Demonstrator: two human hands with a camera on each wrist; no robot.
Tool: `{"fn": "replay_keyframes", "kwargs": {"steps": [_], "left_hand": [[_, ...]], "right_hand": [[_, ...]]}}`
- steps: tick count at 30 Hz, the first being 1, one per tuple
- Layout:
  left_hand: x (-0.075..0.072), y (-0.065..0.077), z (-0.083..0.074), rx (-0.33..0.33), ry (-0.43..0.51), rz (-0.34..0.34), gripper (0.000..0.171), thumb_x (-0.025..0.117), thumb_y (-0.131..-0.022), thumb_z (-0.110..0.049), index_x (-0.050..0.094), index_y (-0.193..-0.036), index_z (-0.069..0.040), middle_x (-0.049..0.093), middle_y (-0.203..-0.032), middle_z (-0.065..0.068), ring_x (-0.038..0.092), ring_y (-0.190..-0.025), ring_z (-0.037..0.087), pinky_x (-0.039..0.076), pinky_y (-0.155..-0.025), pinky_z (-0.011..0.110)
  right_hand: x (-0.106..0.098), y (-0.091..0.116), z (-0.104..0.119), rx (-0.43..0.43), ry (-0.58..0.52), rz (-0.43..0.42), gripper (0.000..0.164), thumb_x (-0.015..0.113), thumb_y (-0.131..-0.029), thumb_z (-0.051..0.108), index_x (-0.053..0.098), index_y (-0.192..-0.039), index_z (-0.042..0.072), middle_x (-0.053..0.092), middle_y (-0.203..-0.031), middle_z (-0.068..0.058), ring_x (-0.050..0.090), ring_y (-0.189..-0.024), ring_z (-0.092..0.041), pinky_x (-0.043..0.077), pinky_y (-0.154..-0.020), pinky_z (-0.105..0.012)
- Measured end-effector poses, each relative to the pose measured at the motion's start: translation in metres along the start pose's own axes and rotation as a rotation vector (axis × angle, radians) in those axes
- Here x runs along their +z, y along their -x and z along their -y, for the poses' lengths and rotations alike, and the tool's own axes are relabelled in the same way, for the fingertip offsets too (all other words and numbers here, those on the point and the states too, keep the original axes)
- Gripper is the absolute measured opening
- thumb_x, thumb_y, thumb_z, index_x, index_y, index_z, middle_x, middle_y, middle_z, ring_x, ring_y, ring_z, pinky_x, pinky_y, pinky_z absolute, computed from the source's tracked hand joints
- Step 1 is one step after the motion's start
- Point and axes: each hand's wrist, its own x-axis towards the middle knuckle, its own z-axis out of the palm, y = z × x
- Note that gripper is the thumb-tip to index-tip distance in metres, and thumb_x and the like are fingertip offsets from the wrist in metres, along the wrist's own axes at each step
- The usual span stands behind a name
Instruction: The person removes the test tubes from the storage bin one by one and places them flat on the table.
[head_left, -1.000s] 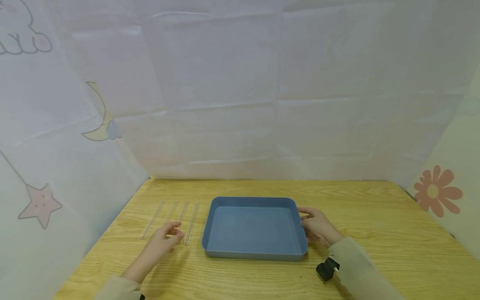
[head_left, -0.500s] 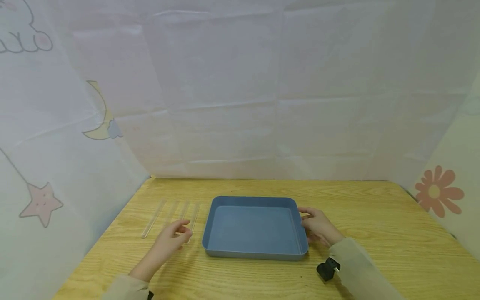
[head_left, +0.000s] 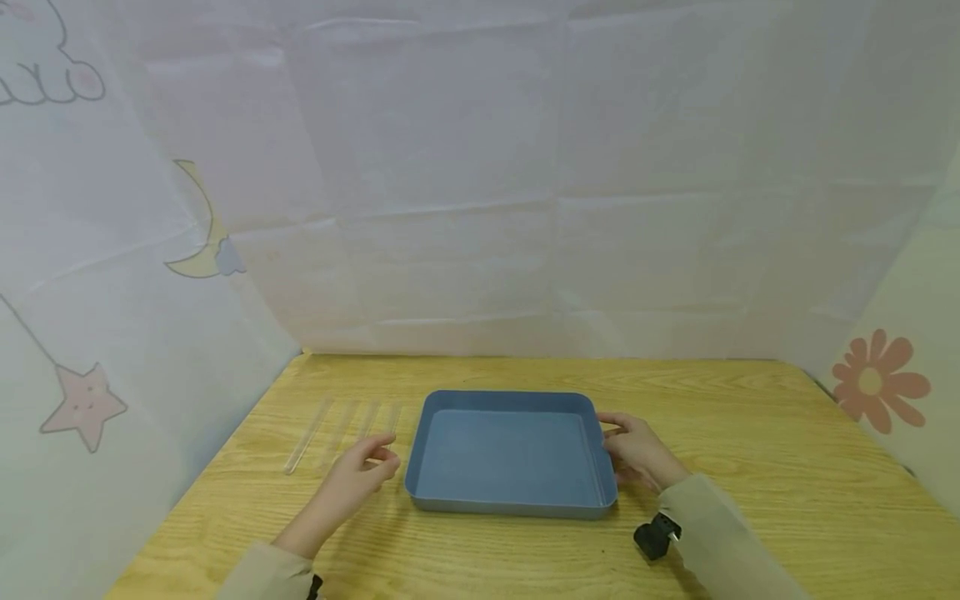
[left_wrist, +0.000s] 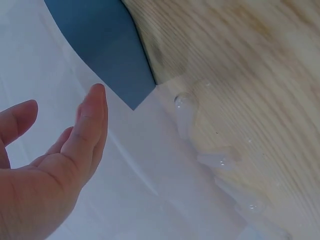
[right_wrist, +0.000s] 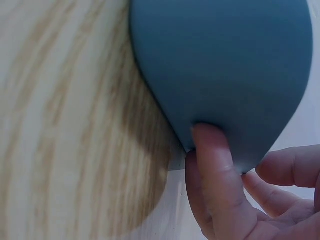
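Observation:
A shallow blue-grey rectangular tray (head_left: 510,458) sits on the wooden table. At its right side, my right hand (head_left: 636,450) holds the wall; in the right wrist view one fingertip presses the outer face and another finger is right at the rim. My left hand (head_left: 348,483) hovers just left of the tray, thumb and fingers relaxed and apart with nothing between them. Beyond and partly behind it lie several clear test tubes (head_left: 307,437), side by side, their rounded ends towards me. The left wrist view shows those rounded ends (left_wrist: 185,112) near the tray's corner (left_wrist: 112,55).
White printed sheeting (head_left: 480,183) surrounds the wood-grain table (head_left: 750,433) at the back and both sides. A small black device (head_left: 656,537) is strapped at the right sleeve cuff.
My left hand has shifted rightwards and slightly away from me, over the test tubes towards the tray's left wall. The right hand and the tray have stayed in place.

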Motion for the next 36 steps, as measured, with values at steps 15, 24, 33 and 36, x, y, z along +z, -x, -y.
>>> {"fn": "replay_keyframes", "kwargs": {"steps": [15, 24, 33, 36], "left_hand": [[0.013, -0.006, -0.009, 0.065, -0.034, 0.054, 0.042, 0.061, -0.095, -0.008, 0.05, -0.131, 0.012, 0.062, -0.1, 0.01, 0.063, -0.09, 0.028, 0.053, -0.074, 0.04], [0.02, -0.006, -0.015, 0.047, -0.024, 0.058, 0.042, 0.061, -0.096, -0.009, 0.051, -0.132, 0.009, 0.061, -0.105, 0.012, 0.062, -0.094, 0.029, 0.053, -0.076, 0.041], [0.029, -0.01, -0.019, 0.066, -0.018, 0.116, 0.047, 0.061, -0.096, -0.012, 0.048, -0.135, 0.011, 0.06, -0.109, 0.014, 0.06, -0.098, 0.03, 0.053, -0.075, 0.04], [0.031, -0.01, -0.022, 0.064, -0.036, 0.135, 0.046, 0.061, -0.096, -0.012, 0.049, -0.135, 0.01, 0.06, -0.11, 0.015, 0.06, -0.099, 0.031, 0.053, -0.075, 0.04]], "right_hand": [[0.0, 0.0, 0.001, 0.013, 0.011, -0.006, 0.053, 0.042, -0.096, -0.004, 0.031, -0.148, -0.003, 0.05, -0.123, -0.028, 0.059, -0.085, -0.025, 0.053, -0.057, -0.037], [0.0, -0.001, 0.0, 0.016, 0.008, 0.008, 0.056, 0.043, -0.095, -0.005, 0.029, -0.149, -0.004, 0.046, -0.13, -0.031, 0.059, -0.088, -0.026, 0.053, -0.059, -0.037], [0.0, -0.001, 0.0, 0.008, 0.003, 0.004, 0.055, 0.041, -0.095, -0.005, 0.03, -0.149, -0.003, 0.048, -0.126, -0.03, 0.06, -0.089, -0.028, 0.054, -0.059, -0.039], [0.0, -0.001, -0.001, 0.006, 0.005, 0.004, 0.055, 0.041, -0.095, -0.005, 0.031, -0.148, -0.003, 0.049, -0.124, -0.029, 0.06, -0.086, -0.026, 0.054, -0.058, -0.038]]}}
